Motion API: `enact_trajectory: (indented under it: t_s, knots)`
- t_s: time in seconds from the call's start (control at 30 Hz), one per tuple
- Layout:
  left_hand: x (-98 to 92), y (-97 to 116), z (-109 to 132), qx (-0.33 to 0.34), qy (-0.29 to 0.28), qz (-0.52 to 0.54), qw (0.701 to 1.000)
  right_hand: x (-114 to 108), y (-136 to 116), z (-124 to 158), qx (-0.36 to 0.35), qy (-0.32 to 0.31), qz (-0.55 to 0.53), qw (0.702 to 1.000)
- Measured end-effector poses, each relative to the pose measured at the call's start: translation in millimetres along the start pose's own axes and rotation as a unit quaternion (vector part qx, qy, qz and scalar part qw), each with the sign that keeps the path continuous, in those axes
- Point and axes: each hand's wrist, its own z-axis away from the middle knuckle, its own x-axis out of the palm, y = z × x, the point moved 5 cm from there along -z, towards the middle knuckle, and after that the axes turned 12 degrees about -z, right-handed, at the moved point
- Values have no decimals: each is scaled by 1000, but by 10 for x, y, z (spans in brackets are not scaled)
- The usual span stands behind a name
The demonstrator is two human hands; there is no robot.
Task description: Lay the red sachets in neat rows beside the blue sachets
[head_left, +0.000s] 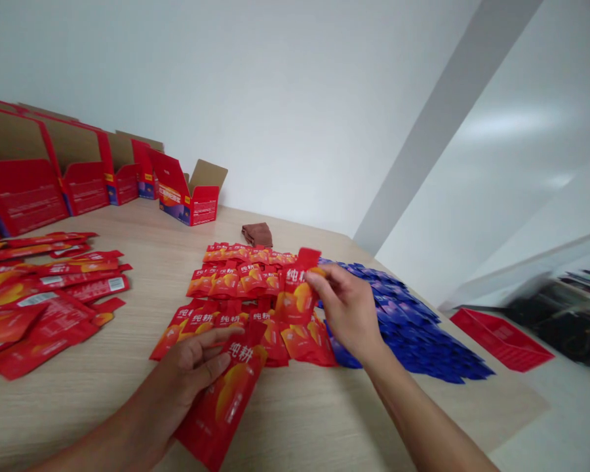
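My left hand (196,364) is closed on a red pouch (233,393) with an orange fruit print, held tilted near the table's front. Between the thumb and fingers of my right hand (347,305) is another red pouch (295,292), upright above the laid-out rows. Behind and below both hands, red pouches (226,283) lie overlapping in several rows. Just right of them, blue pouches (413,328) lie in dense overlapping rows, partly hidden by my right hand and forearm.
Loose red pouches (54,295) are heaped at the left. Open red cardboard boxes (24,193) line the back left, with one open box (204,204) set apart. A brown cloth (257,234) lies behind the rows. A red box (501,337) stands beyond the table's right edge.
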Motion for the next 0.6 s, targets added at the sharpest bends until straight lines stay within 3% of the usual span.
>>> enact_trajectory:
  t_s: [0.17,0.3,0.43,0.6]
  knots:
    - [-82,10,-32,-12,60,24,998,95,851,-689,200,7,3,980]
    - [-169,-97,-149,-1,83,42,996,302,1309,-935,289,-5,45,956]
    - [-236,-171,-221,23,87,52,995,479,1493,-1026,329,-25,91,940]
    - [-285,-166,-189,27,65,56,996,573,1450,-1070,320,-61,162,931]
